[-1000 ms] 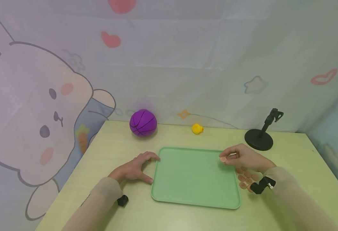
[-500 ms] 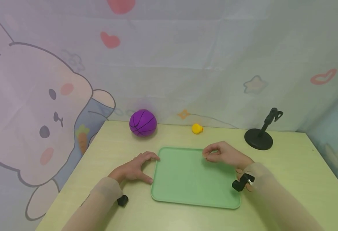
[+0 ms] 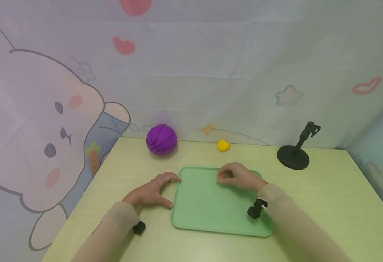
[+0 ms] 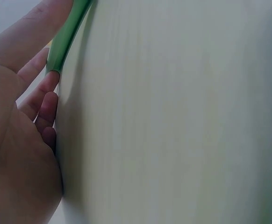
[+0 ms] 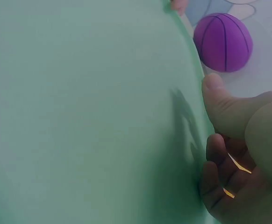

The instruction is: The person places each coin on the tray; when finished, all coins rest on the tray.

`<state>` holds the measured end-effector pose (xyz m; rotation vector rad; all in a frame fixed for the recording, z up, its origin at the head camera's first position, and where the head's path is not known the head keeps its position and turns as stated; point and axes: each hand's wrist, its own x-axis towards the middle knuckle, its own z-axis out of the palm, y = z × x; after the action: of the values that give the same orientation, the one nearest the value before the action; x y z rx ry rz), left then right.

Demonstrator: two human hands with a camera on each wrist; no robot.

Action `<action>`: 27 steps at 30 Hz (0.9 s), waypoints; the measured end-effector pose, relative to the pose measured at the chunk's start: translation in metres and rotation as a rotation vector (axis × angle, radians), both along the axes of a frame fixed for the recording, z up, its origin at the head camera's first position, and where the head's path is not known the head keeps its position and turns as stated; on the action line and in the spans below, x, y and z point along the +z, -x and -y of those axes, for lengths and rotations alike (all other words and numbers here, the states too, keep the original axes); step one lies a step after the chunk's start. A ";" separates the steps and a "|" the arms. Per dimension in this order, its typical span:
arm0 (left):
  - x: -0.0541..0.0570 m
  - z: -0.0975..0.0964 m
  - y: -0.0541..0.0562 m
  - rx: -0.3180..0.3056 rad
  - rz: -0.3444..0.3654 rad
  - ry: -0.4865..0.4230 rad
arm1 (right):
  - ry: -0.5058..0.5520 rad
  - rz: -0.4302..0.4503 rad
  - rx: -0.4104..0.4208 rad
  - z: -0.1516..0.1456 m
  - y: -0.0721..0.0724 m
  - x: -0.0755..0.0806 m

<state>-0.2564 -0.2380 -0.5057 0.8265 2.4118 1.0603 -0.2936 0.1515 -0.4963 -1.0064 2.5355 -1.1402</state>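
A flat green tray (image 3: 204, 207) with a low rim lies in the middle of the table. At its left edge my left hand (image 3: 152, 189) rests with thumb and fingers spread, their tips touching the rim; the left wrist view shows the fingers (image 4: 46, 109) beside the green edge. My right hand (image 3: 239, 176) is over the tray's far part, thumb and fingertips brought together. It pinches a copper-coloured coin, now mostly hidden by the fingers. In the right wrist view the thumb (image 5: 215, 86) shows, but the coin does not. The loose coins are hidden by the right forearm.
Behind the tray stand a purple ball (image 3: 162, 139) and a small yellow toy duck (image 3: 223, 146). A black stand (image 3: 293, 157) with a round base is at the back right. A printed cloth (image 3: 191, 72) hangs behind the table.
Carrying the coin, my right hand has moved left from the tray's right edge to above its far middle. Its forearm now covers the loose coins. My left hand stays put.
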 end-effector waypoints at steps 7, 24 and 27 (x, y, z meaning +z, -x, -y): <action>0.000 0.000 -0.001 -0.004 -0.013 0.009 | -0.033 -0.042 -0.036 0.022 -0.001 -0.005; 0.001 0.000 -0.001 -0.002 -0.031 0.017 | -0.091 -0.073 -0.077 0.043 -0.003 -0.006; 0.001 -0.001 -0.002 -0.001 -0.026 0.016 | -0.089 -0.089 -0.074 0.045 -0.004 -0.006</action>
<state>-0.2547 -0.2373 -0.5049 0.8412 2.4376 1.0354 -0.2895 0.1070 -0.5021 -0.9698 2.6875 -1.0120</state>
